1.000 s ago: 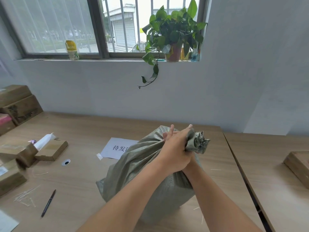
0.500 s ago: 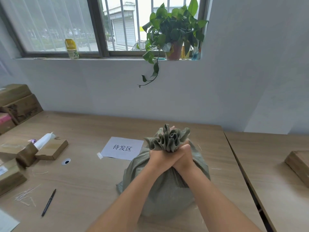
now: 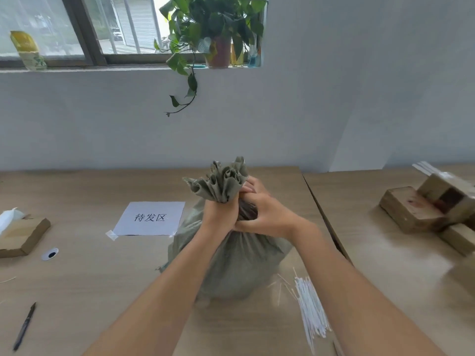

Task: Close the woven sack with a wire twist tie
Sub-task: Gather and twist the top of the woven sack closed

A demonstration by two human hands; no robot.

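Observation:
A grey-green woven sack (image 3: pixel 239 263) stands upright on the wooden table (image 3: pixel 102 278), its mouth gathered into a ruffled bunch (image 3: pixel 221 179). My left hand (image 3: pixel 221 214) is closed around the gathered neck just below the ruffle. My right hand (image 3: pixel 264 214) presses against the neck from the right, fingers curled on the fabric. A bundle of thin white wire twist ties (image 3: pixel 311 304) lies on the table to the right of the sack's base, under my right forearm. I see no tie on the neck.
A taped paper sheet with printed characters (image 3: pixel 150 218) lies left of the sack. Further left are a cardboard box (image 3: pixel 23 235), a small disc (image 3: pixel 50 253) and a pen (image 3: pixel 24 327). Cardboard boxes (image 3: pixel 416 211) sit on the adjoining right table. A potted plant (image 3: pixel 216 29) hangs over the windowsill.
The sack went from leaning to upright and its mouth now points up. My right hand has shifted from clasping over the left to the right side of the neck. The view has turned right.

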